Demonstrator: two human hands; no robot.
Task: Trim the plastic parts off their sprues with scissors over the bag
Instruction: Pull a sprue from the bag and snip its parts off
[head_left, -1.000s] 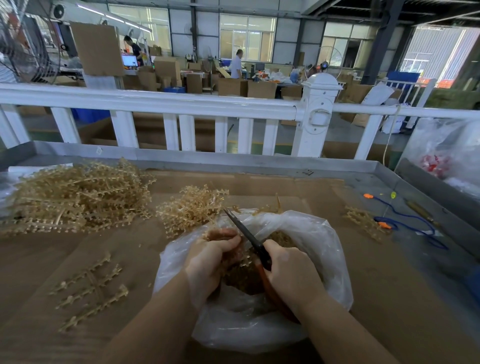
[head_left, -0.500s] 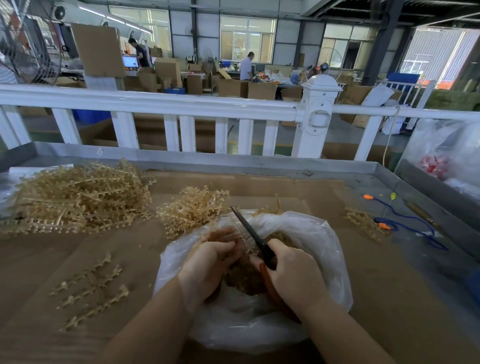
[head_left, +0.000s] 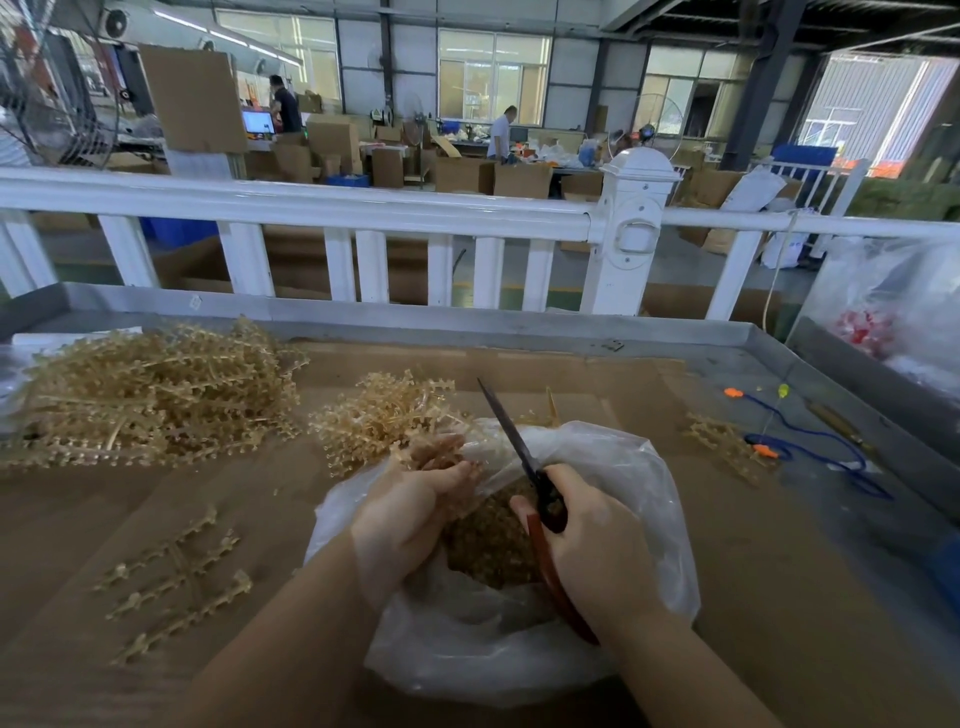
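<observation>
Trimming a sprue over the open bag, near the desk's front edge.

My left grip curls round a tan, translucent sprue above the clear plastic bag; my right grip wraps the red handles of the scissors, whose dark blades look nearly closed and point away from me. The risk, I judge: fingers sit close to the blades, and clipped bits could flick past the bag's rim onto the desk.
</observation>
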